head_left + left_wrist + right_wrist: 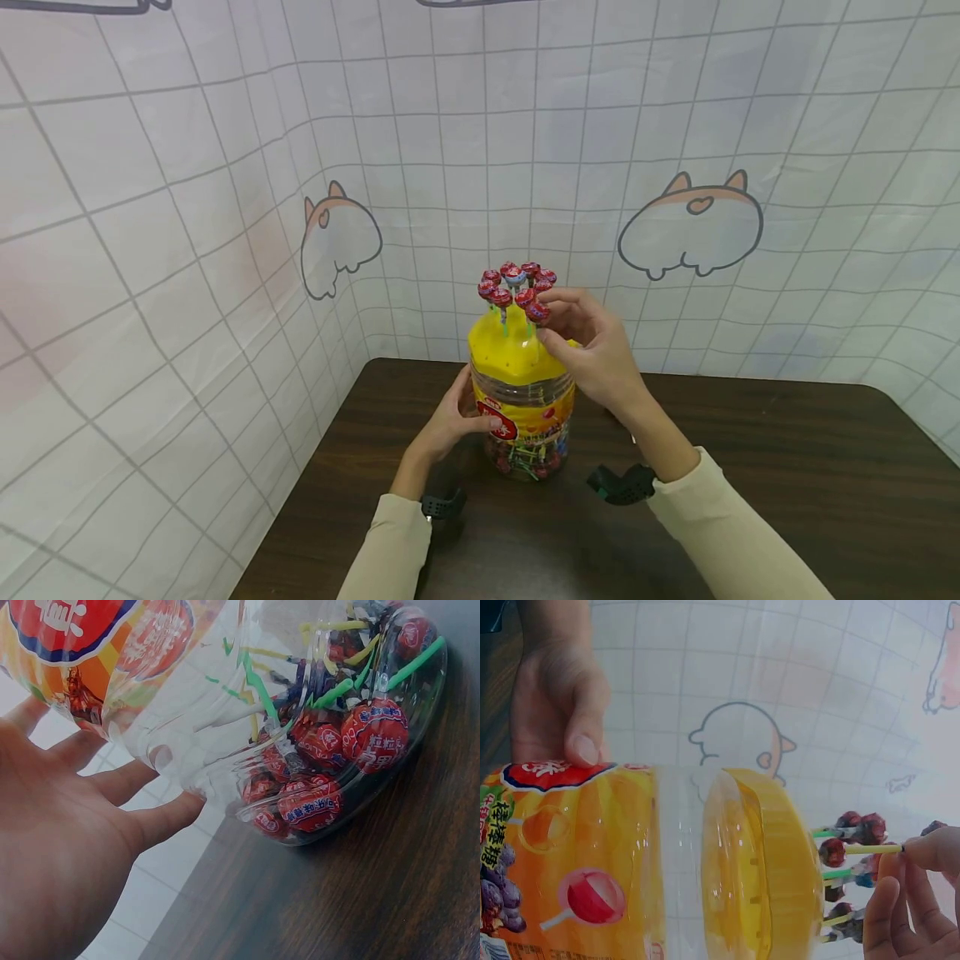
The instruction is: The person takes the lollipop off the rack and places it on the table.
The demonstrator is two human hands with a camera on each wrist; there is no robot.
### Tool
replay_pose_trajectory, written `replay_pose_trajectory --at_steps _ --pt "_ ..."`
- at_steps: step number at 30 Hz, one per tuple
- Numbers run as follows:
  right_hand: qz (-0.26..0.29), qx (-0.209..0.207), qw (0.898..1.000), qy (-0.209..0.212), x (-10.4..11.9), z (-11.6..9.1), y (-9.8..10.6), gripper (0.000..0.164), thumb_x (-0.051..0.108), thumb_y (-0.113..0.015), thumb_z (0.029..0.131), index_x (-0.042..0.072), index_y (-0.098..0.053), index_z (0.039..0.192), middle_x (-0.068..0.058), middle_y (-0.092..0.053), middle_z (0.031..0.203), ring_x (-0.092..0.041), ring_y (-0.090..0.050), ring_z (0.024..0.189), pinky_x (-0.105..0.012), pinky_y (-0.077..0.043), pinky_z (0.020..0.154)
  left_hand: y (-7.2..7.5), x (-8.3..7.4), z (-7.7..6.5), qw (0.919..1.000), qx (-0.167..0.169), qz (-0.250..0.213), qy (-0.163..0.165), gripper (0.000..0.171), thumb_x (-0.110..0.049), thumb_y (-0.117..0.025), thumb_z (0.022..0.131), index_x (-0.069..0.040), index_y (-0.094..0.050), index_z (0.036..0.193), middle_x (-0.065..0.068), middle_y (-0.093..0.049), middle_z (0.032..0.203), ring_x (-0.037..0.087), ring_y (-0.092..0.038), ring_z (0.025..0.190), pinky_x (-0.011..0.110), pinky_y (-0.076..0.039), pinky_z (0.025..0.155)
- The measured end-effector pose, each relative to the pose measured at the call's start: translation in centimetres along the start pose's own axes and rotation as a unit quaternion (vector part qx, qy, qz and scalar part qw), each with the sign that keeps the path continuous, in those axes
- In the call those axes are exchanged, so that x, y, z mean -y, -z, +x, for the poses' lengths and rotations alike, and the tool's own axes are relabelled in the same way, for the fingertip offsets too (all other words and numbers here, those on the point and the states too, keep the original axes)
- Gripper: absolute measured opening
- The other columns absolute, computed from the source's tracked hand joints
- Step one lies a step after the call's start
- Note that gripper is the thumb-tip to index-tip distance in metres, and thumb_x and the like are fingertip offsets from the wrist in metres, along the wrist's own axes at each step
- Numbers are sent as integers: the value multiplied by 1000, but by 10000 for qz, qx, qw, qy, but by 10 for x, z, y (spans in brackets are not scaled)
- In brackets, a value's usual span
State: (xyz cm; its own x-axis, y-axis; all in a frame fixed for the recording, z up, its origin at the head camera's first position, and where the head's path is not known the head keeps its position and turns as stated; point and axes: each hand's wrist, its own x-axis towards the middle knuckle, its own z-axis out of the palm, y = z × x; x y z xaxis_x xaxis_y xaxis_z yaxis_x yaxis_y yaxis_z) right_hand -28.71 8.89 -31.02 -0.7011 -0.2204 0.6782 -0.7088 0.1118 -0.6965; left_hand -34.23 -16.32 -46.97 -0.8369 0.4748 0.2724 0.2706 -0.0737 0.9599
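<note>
A large clear plastic jar point(521, 417) with a yellow and orange label stands upright on the table. Its yellow lid point(502, 354) holds a ring of red-wrapped lollipops point(501, 297) on upright sticks, with a blue one among them. My left hand point(453, 417) grips the jar's left side, its thumb across the label. At the lid's right side, my right hand point(592, 350) pinches a lollipop by its yellow stick point(874, 849); its fingers partly hide which head belongs to that stick. More wrapped lollipops point(311, 802) with green and yellow sticks lie inside the jar's bottom.
The dark wooden table point(750, 467) extends to both sides of the jar. Behind it hangs a white gridded cloth point(480, 125) with cartoon animal drawings. A black strap point(626, 483) sits at the right wrist, another black strap point(444, 504) at the left.
</note>
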Motion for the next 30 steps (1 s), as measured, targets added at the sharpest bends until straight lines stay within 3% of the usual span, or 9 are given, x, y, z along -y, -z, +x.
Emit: replay_pose_trajectory --at_steps 9,17,24,30 --pt "14 -65 9998 -198 -4 -7 10 42 -1 -68 93 10 -63 133 -10 -65 109 -17 -68 95 -23 -59 83 1 2 -2 10000 -1 -35 -26 98 -29 -84 86 -33 -21 162 10 -42 157 29 -48 140 55 -43 116" --pt "397 -357 9981 -309 -14 -23 22 40 -5 -65 94 1 -61 133 0 -65 111 -18 -65 93 -24 -61 80 1 2 -2 10000 2 -62 -17 96 -27 -83 87 -33 -22 161 9 -43 156 27 -50 138 52 -45 115" --pt "709 -810 9925 -579 -28 -40 36 38 -10 -64 93 -2 -61 130 0 -66 107 -12 -63 89 -21 -59 73 1 1 0 9999 56 -86 -117 97 -26 -82 88 -32 -21 162 10 -42 157 27 -50 138 50 -47 113" --pt "858 -1221 9852 -839 -42 -51 52 39 -11 -63 93 -3 -61 131 0 -68 105 -9 -64 94 -18 -58 75 0 1 0 9998 71 -52 -170 96 -25 -82 88 -31 -22 162 10 -43 155 27 -50 138 49 -49 112"
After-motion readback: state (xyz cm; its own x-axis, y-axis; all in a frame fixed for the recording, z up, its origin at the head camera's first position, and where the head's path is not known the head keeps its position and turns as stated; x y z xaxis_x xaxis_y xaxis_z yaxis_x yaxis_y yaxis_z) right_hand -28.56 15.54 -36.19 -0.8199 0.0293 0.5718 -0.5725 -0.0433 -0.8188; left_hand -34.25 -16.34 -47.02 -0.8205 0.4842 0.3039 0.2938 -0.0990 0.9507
